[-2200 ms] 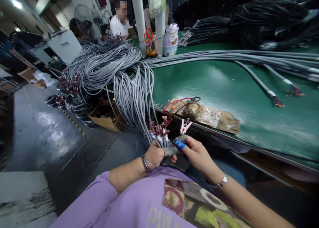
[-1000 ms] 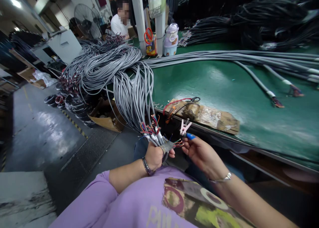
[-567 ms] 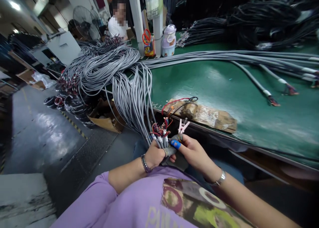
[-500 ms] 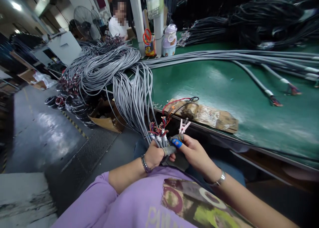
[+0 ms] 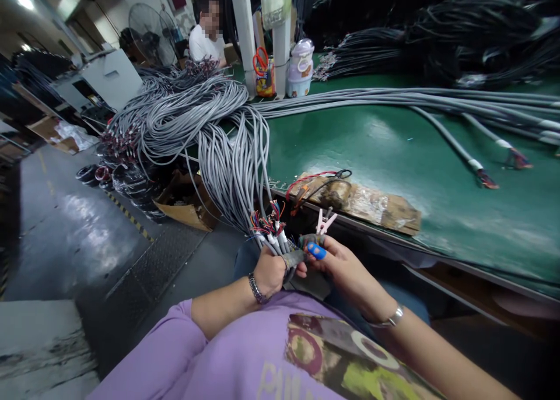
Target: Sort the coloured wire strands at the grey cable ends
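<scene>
My left hand (image 5: pixel 270 273) is closed round a bunch of grey cables (image 5: pixel 234 172) just below their stripped ends, where coloured wires (image 5: pixel 266 221) fan out. A grey cot covers its thumb. My right hand (image 5: pixel 345 267) sits close beside it, fingers pinched at the cable ends, with a blue cot (image 5: pixel 315 250) on one fingertip; what it pinches is too small to make out. A pink clip (image 5: pixel 324 220) pokes up just above my right hand.
The grey cables hang off the left end of a green table (image 5: pixel 394 149). A taped cardboard pad (image 5: pixel 363 202) with red and black leads lies at its near edge. More cables (image 5: pixel 437 100) run along the table. Another person (image 5: pixel 205 30) sits at the far end beside a fan (image 5: pixel 146 32).
A second ago my right hand was held apart to the right of the cable ends; it has come back against them. The cable ends shifted slightly in my left hand.
</scene>
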Tool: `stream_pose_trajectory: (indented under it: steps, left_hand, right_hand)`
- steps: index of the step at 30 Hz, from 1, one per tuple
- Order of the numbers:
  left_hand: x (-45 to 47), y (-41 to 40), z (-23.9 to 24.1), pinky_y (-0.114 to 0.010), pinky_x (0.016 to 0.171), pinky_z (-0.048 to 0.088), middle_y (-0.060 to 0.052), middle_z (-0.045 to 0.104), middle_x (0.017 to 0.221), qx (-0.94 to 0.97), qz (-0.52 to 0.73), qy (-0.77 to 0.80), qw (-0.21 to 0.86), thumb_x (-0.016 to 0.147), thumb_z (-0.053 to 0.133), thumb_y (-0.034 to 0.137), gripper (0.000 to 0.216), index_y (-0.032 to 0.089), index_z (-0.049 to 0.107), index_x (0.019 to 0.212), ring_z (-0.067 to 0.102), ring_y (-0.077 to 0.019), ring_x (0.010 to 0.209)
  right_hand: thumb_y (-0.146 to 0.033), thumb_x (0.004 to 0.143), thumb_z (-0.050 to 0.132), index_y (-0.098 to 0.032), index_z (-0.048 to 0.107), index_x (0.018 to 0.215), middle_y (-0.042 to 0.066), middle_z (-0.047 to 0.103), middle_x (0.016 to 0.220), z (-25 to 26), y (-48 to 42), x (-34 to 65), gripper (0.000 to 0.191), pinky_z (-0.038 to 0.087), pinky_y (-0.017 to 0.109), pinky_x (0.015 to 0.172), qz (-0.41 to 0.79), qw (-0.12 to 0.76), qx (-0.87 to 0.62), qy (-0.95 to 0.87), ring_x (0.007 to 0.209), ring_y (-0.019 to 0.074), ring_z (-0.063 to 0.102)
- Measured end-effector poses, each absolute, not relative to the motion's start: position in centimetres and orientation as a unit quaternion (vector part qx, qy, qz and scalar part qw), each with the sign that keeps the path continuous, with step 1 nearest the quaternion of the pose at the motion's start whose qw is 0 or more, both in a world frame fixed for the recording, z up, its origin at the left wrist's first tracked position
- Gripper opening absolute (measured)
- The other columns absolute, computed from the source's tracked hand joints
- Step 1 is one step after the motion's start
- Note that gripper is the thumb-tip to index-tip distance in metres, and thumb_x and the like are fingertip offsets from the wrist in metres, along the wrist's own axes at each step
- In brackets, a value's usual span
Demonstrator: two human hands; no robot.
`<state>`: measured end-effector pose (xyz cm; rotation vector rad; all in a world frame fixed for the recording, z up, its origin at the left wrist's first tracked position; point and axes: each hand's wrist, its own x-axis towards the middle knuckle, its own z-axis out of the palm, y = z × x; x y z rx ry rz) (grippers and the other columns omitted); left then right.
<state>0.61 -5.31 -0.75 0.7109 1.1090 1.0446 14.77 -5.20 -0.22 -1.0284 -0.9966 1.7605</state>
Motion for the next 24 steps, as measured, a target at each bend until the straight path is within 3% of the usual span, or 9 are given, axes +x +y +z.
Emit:
stream_pose_trajectory:
  steps: [14,20,24]
  left_hand:
    - [0.8,-5.2,-1.1,-0.023,0.044,0.042,-0.001,0.054,0.045,0.307,0.473,0.5,0.657,0.053,0.081,0.048,0.043,0.012,0.058,0.055,0.051,-0.0098,0.04]
    - [0.7,-5.0,-0.6,-0.023,0.043,0.045,-0.001,0.057,0.048,0.279,0.486,0.498,0.662,0.052,0.081,0.043,0.038,0.011,0.061,0.058,0.052,-0.0099,0.041]
    - [0.6,-5.0,-0.4,-0.023,0.04,0.042,-0.001,0.056,0.045,0.293,0.472,0.494,0.669,0.053,0.08,0.042,0.037,0.012,0.058,0.053,0.05,-0.0099,0.037]
  right_hand:
    - [-0.047,0.065,0.076,-0.022,0.056,0.064,-0.003,0.053,0.051,0.5,-5.8,13.8,0.033,0.041,0.028,0.054,0.672,0.482,-0.448,-0.341,0.051,0.0134,0.05]
    - [-0.039,0.064,0.079,-0.019,0.059,0.063,-0.004,0.052,0.056,-0.6,-5.5,14.6,0.028,0.037,0.024,0.054,0.671,0.492,-0.45,-0.323,0.054,0.0101,0.044]
    - [-0.049,0.063,0.08,-0.019,0.064,0.072,0.0,0.06,0.066,-0.9,-5.1,15.5,0.035,0.045,0.027,0.062,0.707,0.469,-0.436,-0.301,0.061,0.0129,0.053]
